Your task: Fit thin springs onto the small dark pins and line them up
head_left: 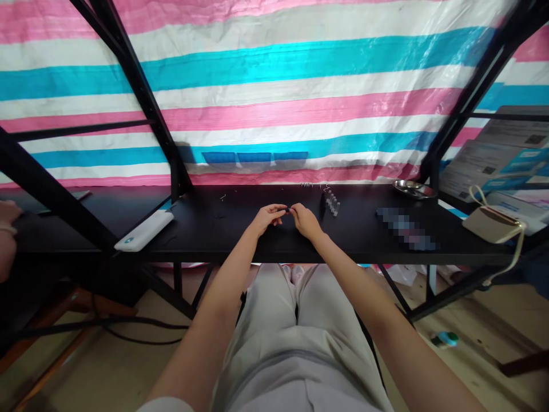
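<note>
Close together over the front of the black table (206, 229), my left hand (271, 216) and my right hand (303, 220) meet at the fingertips. Between them is a small dark piece (289, 210), pinched from both sides; its kind is too small to make out. To the right of my right hand stand several small clear pieces (333, 203) in short rows, with a slim black upright thing (323, 203) at their left. Behind these, tiny pale bits (311, 185) lie along the table's back edge.
A white oblong case (144, 230) lies at the left, by a black frame post. Rightward are a blurred-out flat item (405, 229), a shiny metal dish (414, 189) and a cream handbag (493, 220). Striped sheeting (300, 109) hangs behind. Another person's hand (8, 214) shows at far left.
</note>
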`<action>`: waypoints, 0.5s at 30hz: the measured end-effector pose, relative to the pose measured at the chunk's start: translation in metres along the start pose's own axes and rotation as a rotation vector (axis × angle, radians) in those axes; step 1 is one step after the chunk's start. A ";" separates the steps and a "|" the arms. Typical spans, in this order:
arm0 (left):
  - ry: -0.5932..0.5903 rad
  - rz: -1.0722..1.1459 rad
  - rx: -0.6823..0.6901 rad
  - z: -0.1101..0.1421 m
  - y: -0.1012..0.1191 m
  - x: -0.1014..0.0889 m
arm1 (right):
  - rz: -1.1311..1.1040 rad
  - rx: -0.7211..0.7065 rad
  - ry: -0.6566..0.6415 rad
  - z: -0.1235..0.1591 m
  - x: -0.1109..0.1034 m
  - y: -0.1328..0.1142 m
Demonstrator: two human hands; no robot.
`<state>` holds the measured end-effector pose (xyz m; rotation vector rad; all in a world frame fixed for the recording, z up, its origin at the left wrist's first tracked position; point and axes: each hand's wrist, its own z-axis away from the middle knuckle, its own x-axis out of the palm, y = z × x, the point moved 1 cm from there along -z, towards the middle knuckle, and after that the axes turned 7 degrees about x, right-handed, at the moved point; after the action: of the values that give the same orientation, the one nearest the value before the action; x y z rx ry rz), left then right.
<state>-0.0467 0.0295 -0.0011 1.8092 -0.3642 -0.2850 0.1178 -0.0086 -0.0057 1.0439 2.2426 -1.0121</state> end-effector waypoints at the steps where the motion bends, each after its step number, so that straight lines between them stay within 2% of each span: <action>1: 0.011 0.010 -0.002 0.000 0.000 0.000 | -0.003 0.009 0.010 0.000 -0.001 0.000; 5: 0.030 0.031 -0.006 0.000 0.000 0.001 | -0.032 0.034 0.040 0.002 -0.003 0.000; 15: 0.034 -0.003 0.000 0.000 -0.001 0.002 | -0.042 -0.017 0.065 0.004 -0.006 -0.003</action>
<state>-0.0450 0.0290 -0.0020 1.8122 -0.3372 -0.2557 0.1192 -0.0158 -0.0027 1.0398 2.3303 -0.9878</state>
